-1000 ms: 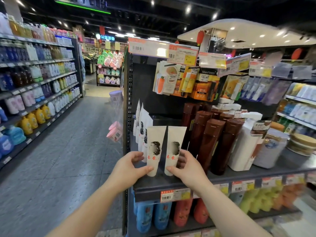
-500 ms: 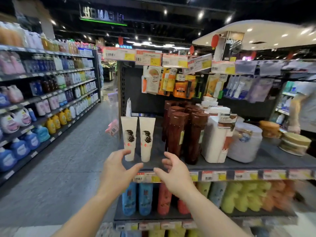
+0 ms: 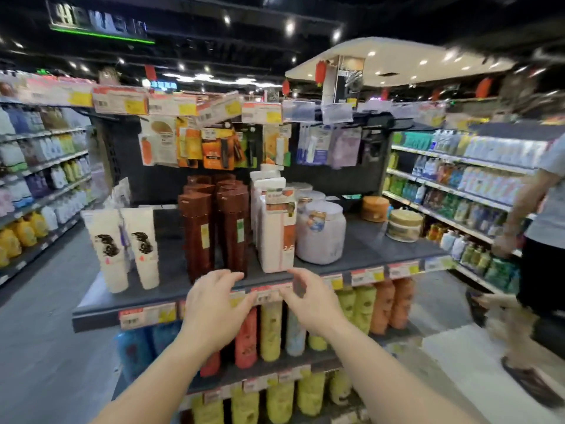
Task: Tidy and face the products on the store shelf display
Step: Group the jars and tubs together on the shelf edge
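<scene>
On the dark grey shelf (image 3: 376,249) two cream tubes (image 3: 122,249) stand upright at the front left, both printed faces forward. To their right stand brown bottles (image 3: 214,228) in rows, then white boxed packs (image 3: 275,228) and a big pale jar (image 3: 321,232). My left hand (image 3: 214,304) hovers in front of the shelf edge below the brown bottles, fingers apart, holding nothing. My right hand (image 3: 308,298) hovers beside it below the white packs, also empty with curled, spread fingers. The view is motion-blurred.
Hanging packets (image 3: 214,148) fill the back panel above. Lower shelves hold coloured bottles (image 3: 272,332). A person (image 3: 538,228) stands close at the right by another shelving run. Small tubs (image 3: 403,224) sit at the shelf's right end. An aisle with stocked shelves runs along the left.
Both hands let go of the two cream tubes and drew back, then shifted right along the shelf edge toward the brown bottles. The view swung right, bringing a person into sight.
</scene>
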A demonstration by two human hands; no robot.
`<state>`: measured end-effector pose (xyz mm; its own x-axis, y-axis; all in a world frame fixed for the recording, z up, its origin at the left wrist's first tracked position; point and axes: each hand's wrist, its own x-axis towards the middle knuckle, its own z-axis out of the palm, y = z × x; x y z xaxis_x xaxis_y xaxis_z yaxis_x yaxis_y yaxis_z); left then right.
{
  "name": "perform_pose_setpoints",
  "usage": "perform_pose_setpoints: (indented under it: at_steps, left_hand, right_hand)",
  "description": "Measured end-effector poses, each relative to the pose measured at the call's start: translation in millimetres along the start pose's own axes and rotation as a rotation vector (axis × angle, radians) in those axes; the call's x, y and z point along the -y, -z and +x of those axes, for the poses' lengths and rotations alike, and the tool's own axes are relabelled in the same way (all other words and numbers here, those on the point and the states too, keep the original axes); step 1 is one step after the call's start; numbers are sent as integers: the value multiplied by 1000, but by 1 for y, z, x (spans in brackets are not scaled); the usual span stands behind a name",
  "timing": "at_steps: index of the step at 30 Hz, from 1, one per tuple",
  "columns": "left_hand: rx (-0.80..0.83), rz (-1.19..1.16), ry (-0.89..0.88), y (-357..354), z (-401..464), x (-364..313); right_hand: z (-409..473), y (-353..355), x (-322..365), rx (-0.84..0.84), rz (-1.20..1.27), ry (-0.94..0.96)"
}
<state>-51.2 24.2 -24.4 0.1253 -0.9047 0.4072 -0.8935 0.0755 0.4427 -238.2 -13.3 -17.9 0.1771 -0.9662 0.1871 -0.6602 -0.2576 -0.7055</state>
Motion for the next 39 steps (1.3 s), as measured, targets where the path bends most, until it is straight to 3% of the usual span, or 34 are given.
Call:
perform_pose_setpoints:
  at_steps: [9,19,28,39]
  left_hand:
    - [73,-68,-245,-81,60,-115]
    - [62,-237,-412,-161,173,-219]
    - [55,-205,-301,-220,231,-248]
    - [-119,-77,76,-265,280,-280]
  right_hand:
    - [27,88,-95,-160,-97,-152]
    - [128,188,-164,-302,-180,-140]
    - [233,235,-213,-272,-146,-66]
    - [406,267,-277,109,-211,30]
